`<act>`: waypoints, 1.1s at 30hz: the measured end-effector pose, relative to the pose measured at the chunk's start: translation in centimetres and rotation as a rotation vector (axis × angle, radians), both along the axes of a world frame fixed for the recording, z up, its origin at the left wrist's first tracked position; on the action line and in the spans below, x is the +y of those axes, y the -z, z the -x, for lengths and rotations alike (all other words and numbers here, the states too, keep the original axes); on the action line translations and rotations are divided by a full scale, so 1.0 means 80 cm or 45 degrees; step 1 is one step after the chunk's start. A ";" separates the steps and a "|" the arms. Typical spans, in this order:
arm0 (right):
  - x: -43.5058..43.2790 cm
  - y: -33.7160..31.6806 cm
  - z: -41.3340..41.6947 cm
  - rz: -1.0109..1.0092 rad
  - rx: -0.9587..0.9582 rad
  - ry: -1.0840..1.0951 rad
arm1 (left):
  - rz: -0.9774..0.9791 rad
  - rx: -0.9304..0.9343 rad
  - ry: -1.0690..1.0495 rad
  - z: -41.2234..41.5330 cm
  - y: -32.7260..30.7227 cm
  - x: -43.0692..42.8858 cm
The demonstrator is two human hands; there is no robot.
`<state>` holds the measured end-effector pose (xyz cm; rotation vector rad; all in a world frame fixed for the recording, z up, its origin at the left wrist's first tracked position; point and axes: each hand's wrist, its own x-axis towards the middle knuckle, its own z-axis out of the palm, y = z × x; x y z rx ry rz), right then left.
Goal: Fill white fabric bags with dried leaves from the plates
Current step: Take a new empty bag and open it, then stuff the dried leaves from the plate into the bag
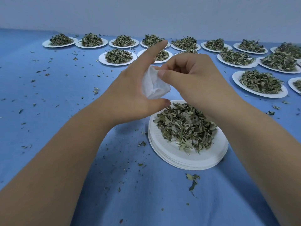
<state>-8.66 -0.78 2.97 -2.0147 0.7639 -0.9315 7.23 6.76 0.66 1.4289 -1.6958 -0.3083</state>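
early stage: seemingly unfilled white fabric bag (154, 85) held in left hand (130, 90), pinched by right hand (189, 75) above near plate (179, 159) of dried leaves (185, 126); many heaped plates (235, 77) left.

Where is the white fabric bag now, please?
Head view, centre: the white fabric bag held between left hand and right hand, above the nearest white paper plate.

We see even, cool, diffuse light with a bluish cast. Faint soft shadow on the blue cloth (123, 136) under the left forearm (65, 152). Wide-angle bend curves the cloth's far edge; right-edge plates (236, 78) stretch.
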 end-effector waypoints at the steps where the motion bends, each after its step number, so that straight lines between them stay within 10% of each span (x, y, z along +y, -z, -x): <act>1: 0.001 0.000 -0.001 0.009 0.005 -0.022 | -0.008 0.027 0.032 0.001 0.000 -0.001; 17: -0.008 0.006 0.006 0.014 -0.102 0.074 | -0.144 -0.070 -0.202 -0.002 0.000 0.003; 28: -0.009 -0.024 0.090 0.294 1.048 -0.432 | -0.256 -0.225 -0.262 0.000 -0.001 0.003; 33: 0.004 -0.004 0.081 0.385 0.955 -0.395 | -0.284 -0.323 -0.278 -0.002 0.000 0.004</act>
